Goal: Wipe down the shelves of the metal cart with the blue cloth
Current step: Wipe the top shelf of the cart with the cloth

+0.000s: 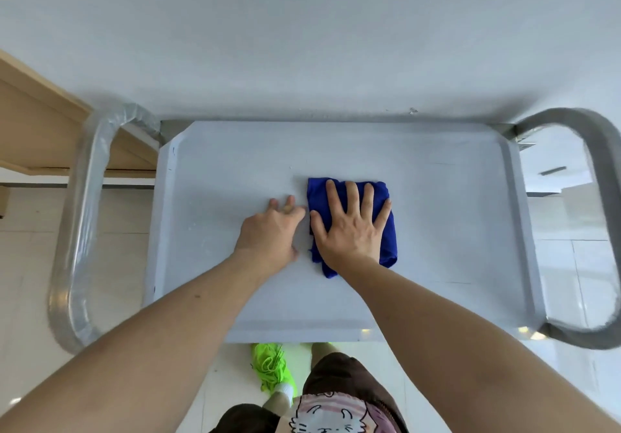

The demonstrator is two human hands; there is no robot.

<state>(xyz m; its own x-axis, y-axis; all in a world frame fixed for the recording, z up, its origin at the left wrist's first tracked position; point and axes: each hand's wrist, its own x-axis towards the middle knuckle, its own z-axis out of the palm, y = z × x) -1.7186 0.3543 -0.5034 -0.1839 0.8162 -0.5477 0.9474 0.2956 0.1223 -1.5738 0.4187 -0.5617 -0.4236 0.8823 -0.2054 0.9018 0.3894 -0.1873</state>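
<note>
The blue cloth (353,197) lies folded near the middle of the top shelf (437,214) of the cart, a little to the right of centre. The right hand (349,231) rests flat on it, palm down, with the fingers (351,197) straight and spread apart; they press the cloth onto the shelf and do not curl round it. One corner of the cloth shows below the wrist, toward the person.

The left hand (270,231) rests on the bare shelf just beside the cloth, at its left edge. Its fingers (289,202) point forward and lie close together, slightly bent; whether they touch the cloth I cannot tell (this part is a little blurred).

The shelf is a pale flat tray with a low raised rim. At each end of the cart stands a metal loop handle: the left handle (84,197) is wrapped in clear plastic film, the right handle (605,197) is bare grey metal. The cart stands against a white wall (302,29). To the left is a wooden desk (40,123). Below the near edge of the shelf a bright green shoe (272,368) stands on the tiled floor (27,281).
</note>
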